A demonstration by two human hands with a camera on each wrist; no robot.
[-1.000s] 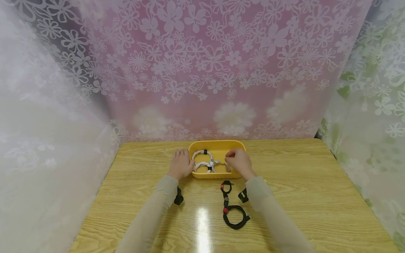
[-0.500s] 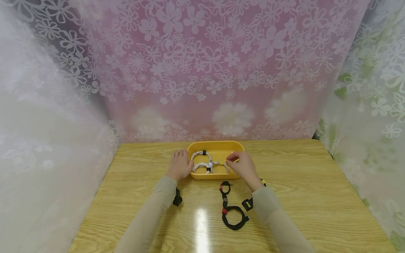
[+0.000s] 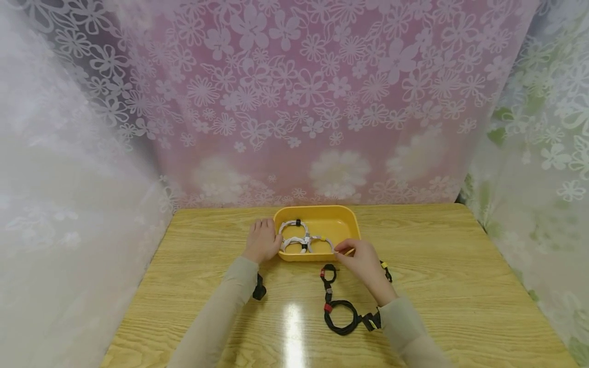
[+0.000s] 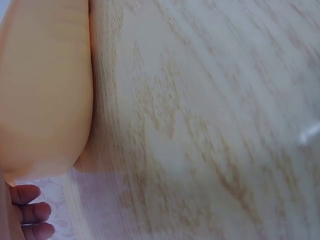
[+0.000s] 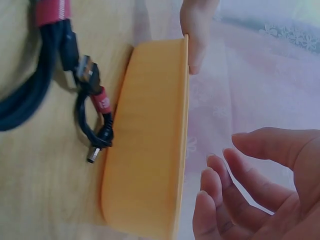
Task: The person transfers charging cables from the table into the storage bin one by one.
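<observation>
My left hand (image 3: 262,240) grips the left end of a yellow plastic bin (image 3: 340,225), its thumb over the rim and its fingers outside. In the left wrist view, fingertips (image 4: 37,212) show beyond the bin's rounded wall (image 4: 45,90). Inside lie a white coiled cable (image 3: 293,223) with a black tie, another white coil (image 3: 293,240) and a greyish coil (image 3: 329,243) with a yellow tie. My right hand (image 3: 363,260) hovers at the bin's front right rim. Its thumb and fingers curve loosely, with a gap and nothing between them in the right wrist view.
In front of the bin, on the wooden table (image 3: 221,327), lie a small black coiled cable (image 3: 329,274) and a larger black coil (image 3: 340,317), both with red ties. A black cord with yellow (image 3: 386,271) lies right of my right wrist. A flowered curtain (image 3: 294,128) hangs behind.
My right hand has come away from the greyish coil inside the bin, towards me and slightly right, to the front right rim. The left hand stays at the bin's left end.
</observation>
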